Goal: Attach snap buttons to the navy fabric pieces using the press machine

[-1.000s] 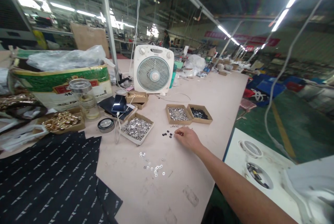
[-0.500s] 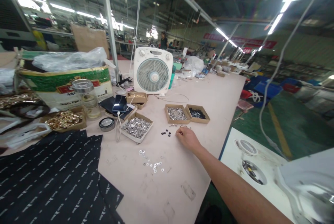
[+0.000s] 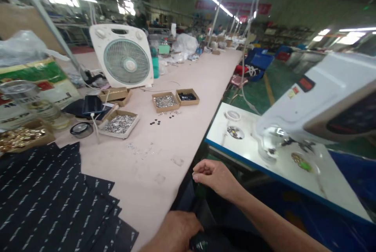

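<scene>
My right hand [image 3: 216,177] is in the gap between the table edge and the machine table, its fingers curled in a pinch; whatever they hold is too small to make out. Low in view, my left hand [image 3: 178,228] has its fingers curled against a dark item [image 3: 201,242] with faint markings, mostly hidden. On the table beyond lie small black snap caps [image 3: 155,122] and scattered silver pieces [image 3: 141,150]. Behind the caps stand a box of silver fasteners [image 3: 165,101] and a box of black pieces [image 3: 187,97].
Dark printed fabric pieces [image 3: 44,201] cover the table's left front. Another silver-parts box [image 3: 119,124], a phone [image 3: 92,105] and a box fan [image 3: 126,58] stand behind. To the right, a white sewing machine [image 3: 317,99] rises from its blue-edged table [image 3: 217,130].
My right hand has drawn back from the black caps toward me, off the table edge. My left hand has come into view at the bottom. The view has turned right.
</scene>
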Motion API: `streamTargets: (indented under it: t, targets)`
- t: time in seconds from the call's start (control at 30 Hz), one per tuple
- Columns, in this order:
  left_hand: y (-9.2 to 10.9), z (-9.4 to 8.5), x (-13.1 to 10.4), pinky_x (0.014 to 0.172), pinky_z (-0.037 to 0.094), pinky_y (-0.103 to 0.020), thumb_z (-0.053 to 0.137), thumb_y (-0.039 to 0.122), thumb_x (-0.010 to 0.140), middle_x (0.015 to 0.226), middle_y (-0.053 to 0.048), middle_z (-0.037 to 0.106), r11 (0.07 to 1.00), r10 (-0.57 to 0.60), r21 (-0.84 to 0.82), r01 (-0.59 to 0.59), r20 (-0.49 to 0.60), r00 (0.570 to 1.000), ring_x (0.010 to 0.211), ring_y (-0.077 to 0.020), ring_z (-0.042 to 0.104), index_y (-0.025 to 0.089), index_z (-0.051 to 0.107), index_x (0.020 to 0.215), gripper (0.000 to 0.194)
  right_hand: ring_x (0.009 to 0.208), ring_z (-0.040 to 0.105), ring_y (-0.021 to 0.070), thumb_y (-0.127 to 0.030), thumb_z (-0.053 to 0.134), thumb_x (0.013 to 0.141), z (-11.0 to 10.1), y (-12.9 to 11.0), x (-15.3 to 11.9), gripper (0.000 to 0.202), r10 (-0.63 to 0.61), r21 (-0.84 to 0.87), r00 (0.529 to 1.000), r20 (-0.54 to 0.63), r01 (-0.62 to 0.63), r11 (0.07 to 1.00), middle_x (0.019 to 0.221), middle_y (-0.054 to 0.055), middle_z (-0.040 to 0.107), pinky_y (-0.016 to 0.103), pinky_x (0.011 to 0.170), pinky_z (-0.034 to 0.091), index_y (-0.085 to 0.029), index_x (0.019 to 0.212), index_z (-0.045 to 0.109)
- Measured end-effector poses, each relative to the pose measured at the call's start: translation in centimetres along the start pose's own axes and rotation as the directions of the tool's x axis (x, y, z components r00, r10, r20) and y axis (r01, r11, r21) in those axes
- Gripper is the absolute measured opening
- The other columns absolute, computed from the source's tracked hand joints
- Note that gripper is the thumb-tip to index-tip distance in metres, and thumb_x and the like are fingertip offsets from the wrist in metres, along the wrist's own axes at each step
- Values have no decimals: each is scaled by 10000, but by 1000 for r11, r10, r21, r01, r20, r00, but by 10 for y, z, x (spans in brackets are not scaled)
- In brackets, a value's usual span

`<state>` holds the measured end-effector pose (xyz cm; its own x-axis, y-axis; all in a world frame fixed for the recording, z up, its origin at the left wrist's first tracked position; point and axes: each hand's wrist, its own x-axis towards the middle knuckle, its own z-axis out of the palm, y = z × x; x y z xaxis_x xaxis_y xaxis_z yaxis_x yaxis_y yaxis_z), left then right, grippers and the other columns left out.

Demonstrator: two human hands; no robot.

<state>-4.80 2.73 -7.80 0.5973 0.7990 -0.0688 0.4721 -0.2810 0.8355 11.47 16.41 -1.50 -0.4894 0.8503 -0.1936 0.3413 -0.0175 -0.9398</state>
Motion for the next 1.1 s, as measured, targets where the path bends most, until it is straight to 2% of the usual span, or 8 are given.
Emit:
streamTargets:
  t: [0.07,0.13,0.27,0.37,0.57,0.7,0.97,1.1]
  targets:
    - [4,4,-3,725,452,-329,653,119,670,846,-29,629,986,14,164,-2,-70,997,815,-206,589,201,623,914,259,611,607,122,-241,721,739,-2,10,-41,86,50,4,999,-11,-50,999,688,-6,689,214,573,455,-166,781,715]
    - [13,5,-6,697,419,-339,595,83,649,839,-28,608,941,92,335,-48,-117,989,800,-213,560,207,602,936,313,582,584,116,-230,729,737,0,19,-75,58,93,13,995,-33,-92,996,653,-15,678,207,545,430,-173,750,731]
    - [34,5,-10,648,369,-357,528,56,619,851,-43,600,815,279,545,-199,-66,958,764,-225,513,187,567,1028,431,636,626,135,-195,722,747,9,34,-123,31,132,74,990,-46,-128,989,699,-11,714,212,584,457,-190,763,748]
    - [49,7,-9,632,353,-362,491,51,672,857,-56,616,754,371,599,-269,-50,927,741,-218,508,164,560,1017,369,721,659,153,-172,716,756,14,41,-144,53,55,73,995,-84,-49,996,775,-3,734,229,665,487,-209,764,753]
    - [68,9,-8,628,369,-357,419,138,892,845,-83,631,728,438,607,-319,-54,897,725,-208,523,131,582,1042,222,773,678,145,-179,707,813,11,47,-162,78,-91,110,992,-81,100,989,837,0,738,230,739,511,-225,834,766]
    - [76,7,-7,653,389,-351,400,154,931,847,-92,636,737,441,590,-328,-52,896,745,-202,536,127,591,1065,234,809,688,142,-172,680,848,6,44,-168,114,-180,129,980,-86,191,973,865,2,743,230,766,523,-235,877,771]
    - [81,5,-5,677,403,-354,440,127,915,882,-101,662,750,484,561,-349,-106,869,770,-199,558,126,583,1065,207,755,705,159,-213,736,789,5,44,-174,96,-66,227,979,-192,110,968,831,3,759,234,705,563,-228,881,760]
    - [81,5,-7,692,413,-348,457,107,901,889,-94,666,758,474,558,-337,-118,872,783,-189,564,140,584,1045,195,701,697,142,-188,740,786,6,46,-175,133,-82,208,972,-220,129,969,799,-10,756,215,673,561,-235,909,760]
